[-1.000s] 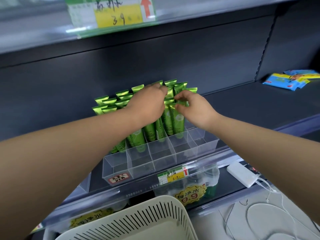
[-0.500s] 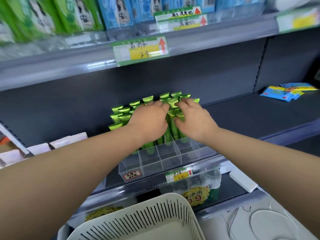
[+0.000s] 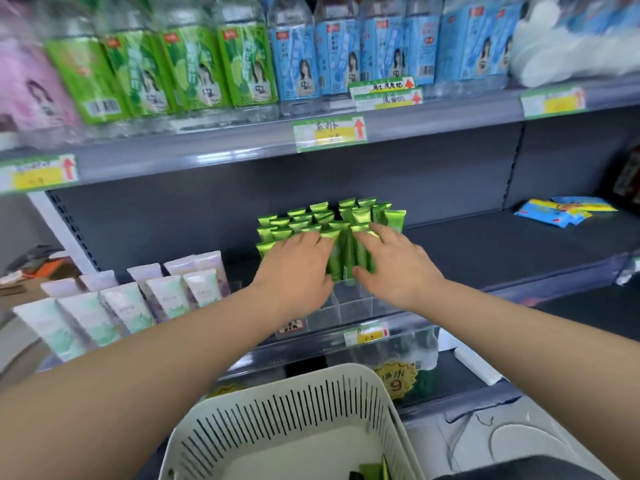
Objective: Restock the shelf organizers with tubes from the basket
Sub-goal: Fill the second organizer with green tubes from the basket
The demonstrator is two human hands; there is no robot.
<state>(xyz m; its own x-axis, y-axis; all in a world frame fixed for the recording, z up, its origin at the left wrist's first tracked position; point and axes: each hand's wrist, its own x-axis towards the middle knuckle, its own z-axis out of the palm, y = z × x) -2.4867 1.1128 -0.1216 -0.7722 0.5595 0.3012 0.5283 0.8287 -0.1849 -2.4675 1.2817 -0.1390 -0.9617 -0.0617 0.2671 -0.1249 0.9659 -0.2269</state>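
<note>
Flanking upright green tubes (image 3: 346, 256), both hands' fingers (image 3: 316, 239) touch them.

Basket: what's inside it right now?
In the basket, green tubes show near the bottom frame edge; the rest of the visible floor is bare. Its near part lies outside the frame, so the count cannot be told.

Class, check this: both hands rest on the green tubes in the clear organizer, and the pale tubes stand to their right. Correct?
Not quite. The head view shows the pale tubes to the left of the green tubes, not the right. The rest holds: the left hand and right hand both rest on the green tubes in the clear organizer.
</note>
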